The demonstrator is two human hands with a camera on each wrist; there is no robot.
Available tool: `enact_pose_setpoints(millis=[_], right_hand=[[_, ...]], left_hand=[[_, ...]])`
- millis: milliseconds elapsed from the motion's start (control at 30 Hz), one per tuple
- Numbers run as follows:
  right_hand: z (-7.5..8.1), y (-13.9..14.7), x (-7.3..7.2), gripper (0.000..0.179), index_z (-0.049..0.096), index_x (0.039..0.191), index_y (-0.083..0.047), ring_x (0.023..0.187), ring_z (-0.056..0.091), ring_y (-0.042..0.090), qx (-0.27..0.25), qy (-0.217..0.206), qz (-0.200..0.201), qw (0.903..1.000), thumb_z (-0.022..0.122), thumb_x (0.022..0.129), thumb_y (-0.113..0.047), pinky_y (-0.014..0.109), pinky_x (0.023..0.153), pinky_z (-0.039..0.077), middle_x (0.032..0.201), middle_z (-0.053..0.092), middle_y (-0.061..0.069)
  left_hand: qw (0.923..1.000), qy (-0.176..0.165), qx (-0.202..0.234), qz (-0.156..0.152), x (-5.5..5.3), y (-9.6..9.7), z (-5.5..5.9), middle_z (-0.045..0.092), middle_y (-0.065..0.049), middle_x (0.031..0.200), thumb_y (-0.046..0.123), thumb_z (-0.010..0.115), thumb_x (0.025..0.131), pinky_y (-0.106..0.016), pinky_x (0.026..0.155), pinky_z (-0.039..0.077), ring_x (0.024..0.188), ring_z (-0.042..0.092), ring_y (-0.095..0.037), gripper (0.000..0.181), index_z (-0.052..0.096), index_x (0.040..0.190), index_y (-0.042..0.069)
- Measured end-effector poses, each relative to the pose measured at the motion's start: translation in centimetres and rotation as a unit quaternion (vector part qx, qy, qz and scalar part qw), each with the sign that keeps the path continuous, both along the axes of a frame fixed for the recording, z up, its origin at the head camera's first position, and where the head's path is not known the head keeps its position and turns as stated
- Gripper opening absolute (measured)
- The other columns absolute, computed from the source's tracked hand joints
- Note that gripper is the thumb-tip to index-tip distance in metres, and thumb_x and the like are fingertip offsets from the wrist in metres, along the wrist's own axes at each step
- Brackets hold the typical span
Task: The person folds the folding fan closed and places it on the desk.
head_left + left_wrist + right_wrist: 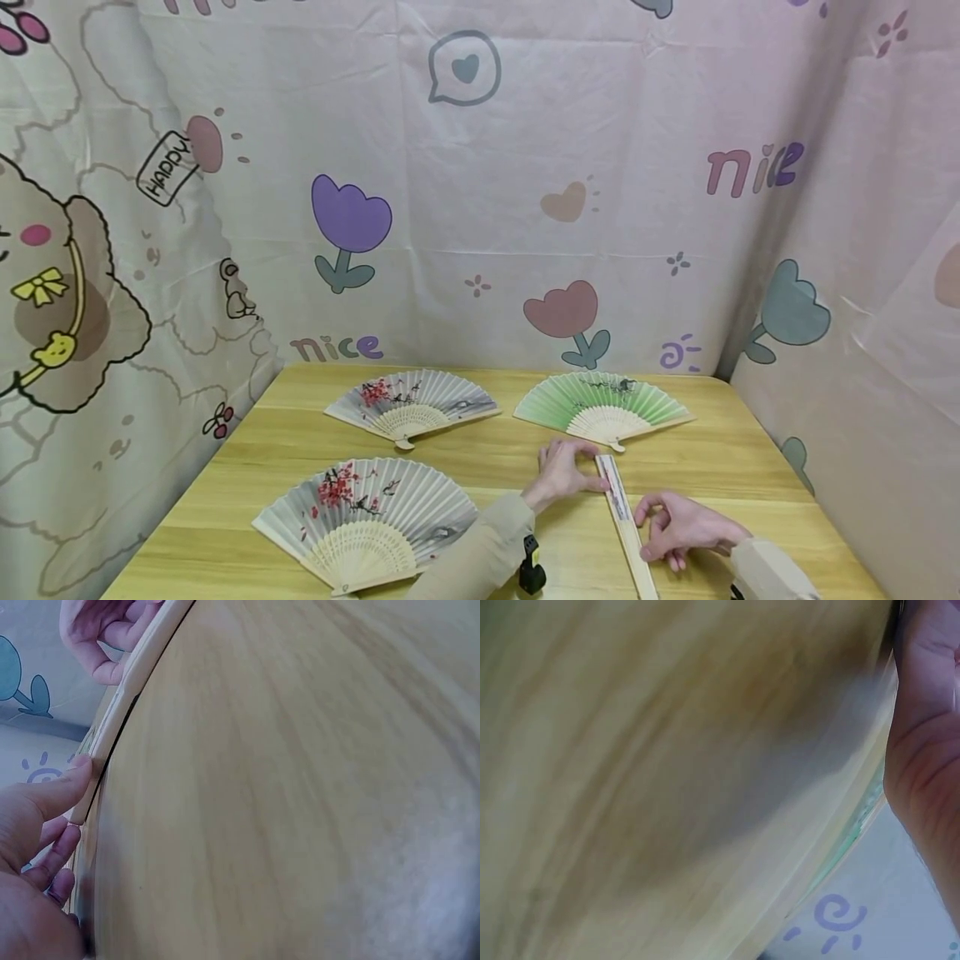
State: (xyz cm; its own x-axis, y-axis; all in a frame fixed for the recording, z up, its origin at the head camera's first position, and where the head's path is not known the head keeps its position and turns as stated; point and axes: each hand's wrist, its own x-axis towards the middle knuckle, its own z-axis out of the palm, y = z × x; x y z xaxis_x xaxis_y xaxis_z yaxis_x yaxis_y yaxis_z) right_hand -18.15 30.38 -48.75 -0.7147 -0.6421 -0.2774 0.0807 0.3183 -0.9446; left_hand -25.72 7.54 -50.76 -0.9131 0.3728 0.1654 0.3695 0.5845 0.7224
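A folded hand fan (625, 518) with pale wooden sticks and a strip of printed cloth lies lengthwise on the table between the hands. At its far end is the left hand (561, 477), its thumb against the left edge and its forefinger by the tip. The left wrist view shows that thumb (71, 784) touching the fan's side, with the other fingers just past its end. Beside the right edge, the right hand (686, 529) touches the fan with thumb and bent fingers. In the right wrist view only part of the right hand (930, 742) shows; its fingertips are hidden.
Three spread fans lie on the wooden table (195, 533): a grey one with red blossoms (420, 400) at the back left, a similar grey fan (375, 517) at the front left, and a green one (611, 404) at the back right. Printed cloth (480, 167) hangs around the table.
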Motion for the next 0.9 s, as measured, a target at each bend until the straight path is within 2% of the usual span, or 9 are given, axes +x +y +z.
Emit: enact_pose_setpoints(millis=[333,467,533,700,900], right_hand=[[0.3,0.2,-0.5,0.039,0.047,0.113,0.012,0.053,0.058,0.003,-0.009,0.011,-0.017,0.9997,0.073,0.088,-0.004,0.01,0.047,0.052,0.071,0.066,-0.003],[0.5,0.2,-1.1,0.045,0.043,0.116,0.018,0.058,0.06,0.004,-0.016,0.032,-0.031,0.9989,0.071,0.089,-0.004,0.012,0.051,0.054,0.076,0.068,-0.003],[0.6,0.2,-1.4,0.046,0.04,0.118,0.02,0.062,0.063,0.006,-0.024,0.049,-0.045,0.9975,0.069,0.091,-0.004,0.014,0.054,0.056,0.08,0.069,-0.002],[0.9,0.1,-2.1,0.05,0.038,0.124,0.02,0.077,0.069,0.011,-0.035,0.079,-0.118,0.9893,0.067,0.092,-0.003,0.024,0.069,0.064,0.091,0.07,0.002],[0.9,-0.3,-2.9,0.068,0.025,0.139,0.022,0.092,0.072,0.016,-0.061,0.067,-0.22,0.9713,0.068,0.093,-0.005,0.032,0.088,0.067,0.104,0.069,0.005]], left_hand=[[0.9973,-0.018,0.071,-0.011,-0.2,-0.6,0.1,0.072,-0.005,0.118,0.024,0.094,0.068,-0.026,0.091,0.036,0.11,0.054,-0.022,0.056,0.072,0.118,0.009],[0.9943,-0.021,0.104,-0.012,-0.4,-0.8,0.0,0.072,-0.005,0.12,0.022,0.093,0.07,-0.029,0.093,0.038,0.111,0.058,-0.025,0.055,0.071,0.118,0.008],[0.9921,-0.031,0.121,-0.011,-0.5,-0.9,0.1,0.071,-0.004,0.122,0.021,0.092,0.071,-0.034,0.097,0.043,0.113,0.058,-0.027,0.055,0.07,0.12,0.009],[0.9839,-0.054,0.169,-0.016,-0.6,-1.2,0.1,0.069,-0.007,0.125,0.017,0.09,0.074,-0.048,0.108,0.051,0.121,0.058,-0.03,0.058,0.066,0.125,0.005],[0.9719,-0.07,0.224,-0.013,-0.5,-1.5,0.1,0.068,-0.013,0.126,0.014,0.087,0.077,-0.052,0.113,0.047,0.124,0.056,-0.033,0.06,0.062,0.13,0.0]])
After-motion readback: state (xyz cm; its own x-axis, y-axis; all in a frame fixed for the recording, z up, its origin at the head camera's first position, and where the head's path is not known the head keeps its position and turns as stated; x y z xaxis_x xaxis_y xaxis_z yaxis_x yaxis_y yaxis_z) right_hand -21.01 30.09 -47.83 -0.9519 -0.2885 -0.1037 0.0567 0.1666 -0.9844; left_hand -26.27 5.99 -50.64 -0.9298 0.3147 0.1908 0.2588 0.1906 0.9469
